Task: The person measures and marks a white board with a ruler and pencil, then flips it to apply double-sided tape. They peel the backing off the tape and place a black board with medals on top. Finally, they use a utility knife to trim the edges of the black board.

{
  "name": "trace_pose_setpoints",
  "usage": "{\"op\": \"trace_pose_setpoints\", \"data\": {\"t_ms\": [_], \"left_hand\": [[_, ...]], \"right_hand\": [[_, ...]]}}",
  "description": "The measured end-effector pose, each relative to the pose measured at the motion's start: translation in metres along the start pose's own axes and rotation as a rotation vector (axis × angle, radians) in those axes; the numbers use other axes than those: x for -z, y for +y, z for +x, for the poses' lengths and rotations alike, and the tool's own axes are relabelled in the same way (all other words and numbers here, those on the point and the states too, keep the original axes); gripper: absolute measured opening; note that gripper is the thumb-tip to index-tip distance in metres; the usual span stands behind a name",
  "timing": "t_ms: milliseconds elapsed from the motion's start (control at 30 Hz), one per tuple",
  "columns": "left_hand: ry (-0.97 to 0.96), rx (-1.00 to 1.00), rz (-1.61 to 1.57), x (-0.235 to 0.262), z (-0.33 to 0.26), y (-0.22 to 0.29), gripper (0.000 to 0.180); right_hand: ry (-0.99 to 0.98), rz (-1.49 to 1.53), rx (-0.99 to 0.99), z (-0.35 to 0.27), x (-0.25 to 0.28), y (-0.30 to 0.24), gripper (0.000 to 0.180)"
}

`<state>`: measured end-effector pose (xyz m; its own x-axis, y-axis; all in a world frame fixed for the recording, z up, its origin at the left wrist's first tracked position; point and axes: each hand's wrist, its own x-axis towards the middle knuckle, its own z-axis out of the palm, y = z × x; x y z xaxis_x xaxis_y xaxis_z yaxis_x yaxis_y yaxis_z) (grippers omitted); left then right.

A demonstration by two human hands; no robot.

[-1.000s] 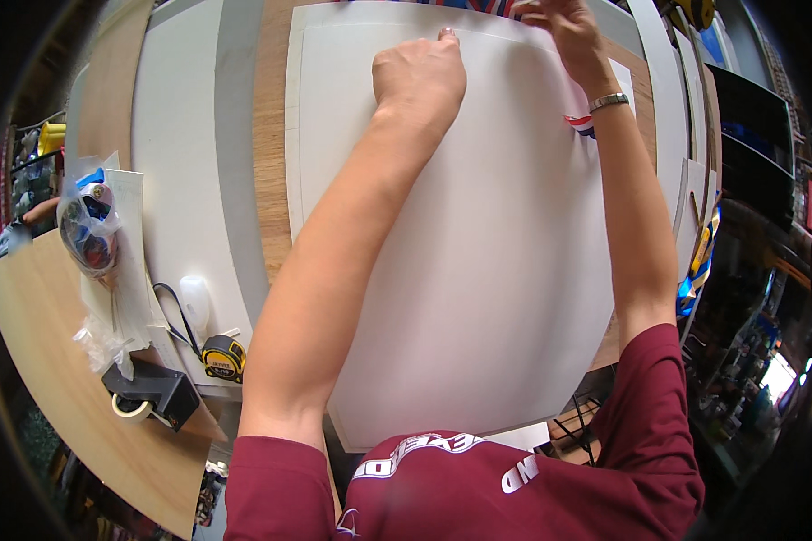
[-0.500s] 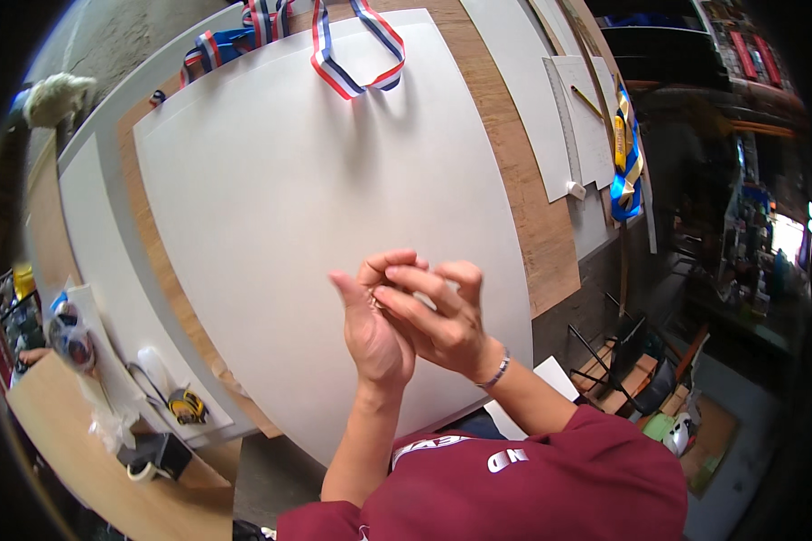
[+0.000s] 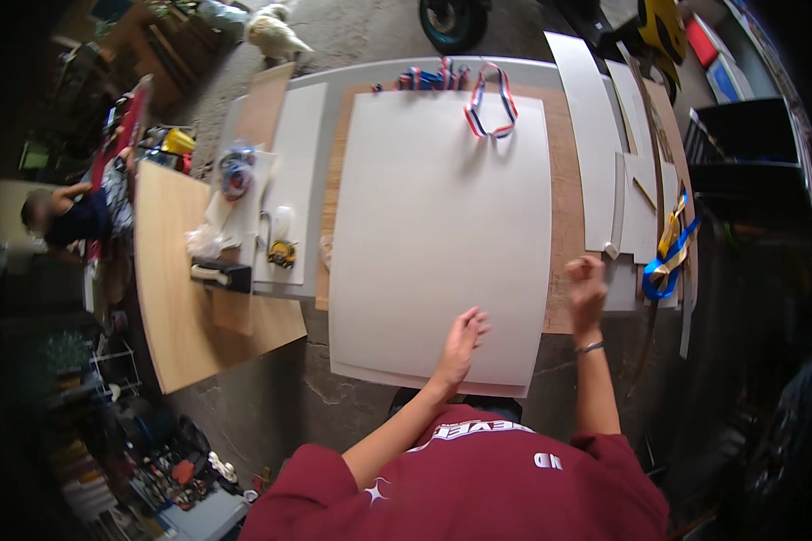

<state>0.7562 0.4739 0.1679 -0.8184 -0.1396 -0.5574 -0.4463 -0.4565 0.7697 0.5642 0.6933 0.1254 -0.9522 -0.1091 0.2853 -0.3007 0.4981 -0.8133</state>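
1. Head view: large white board (image 3: 438, 234) lies flat on the worktable (image 3: 564, 225), its near edge overhanging
2. Left hand (image 3: 460, 343) rests flat on the near edge, fingers apart, clamping nothing
3. Right hand (image 3: 586, 288) curls loosely just off the board's right edge; hold unclear
4. Looks light, stiff, bendy: grip opposite edges

We stand over a rough grey concrete floor (image 3: 334, 406), stained and cracked below the near edge of the surface (image 3: 568, 180). Off its left edge sits a curved light-wood table (image 3: 176, 307), with cluttered shelves (image 3: 144, 442) in shadow beyond its near corner. Past the far edge we see a dark tyre (image 3: 451, 22) on the floor. Dark crates (image 3: 749, 153) stand off the right edge. Daylight falls evenly from above.
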Motion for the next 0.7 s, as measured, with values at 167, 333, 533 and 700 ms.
{"op": "trace_pose_setpoints", "data": {"t_ms": [167, 333, 533, 700], "left_hand": [[0.884, -0.021, 0.151, 0.074, -0.059, -0.085, 0.062], [0.972, 0.087, -0.085, 0.099, -0.07, -0.126, 0.057], [0.825, 0.215, -0.264, 0.089, -0.056, -0.127, 0.041], [0.884, 0.211, -0.3, 0.078, -0.041, -0.139, 0.035]], "right_hand": [[0.014, -0.596, -0.017, 0.065, 0.063, 0.13, 0.014], [0.031, -0.584, -0.104, 0.081, 0.074, 0.182, 0.017], [-0.005, -0.642, -0.273, 0.087, 0.08, 0.191, 0.009], [0.041, -0.68, -0.213, 0.087, 0.095, 0.186, 0.015]]}}
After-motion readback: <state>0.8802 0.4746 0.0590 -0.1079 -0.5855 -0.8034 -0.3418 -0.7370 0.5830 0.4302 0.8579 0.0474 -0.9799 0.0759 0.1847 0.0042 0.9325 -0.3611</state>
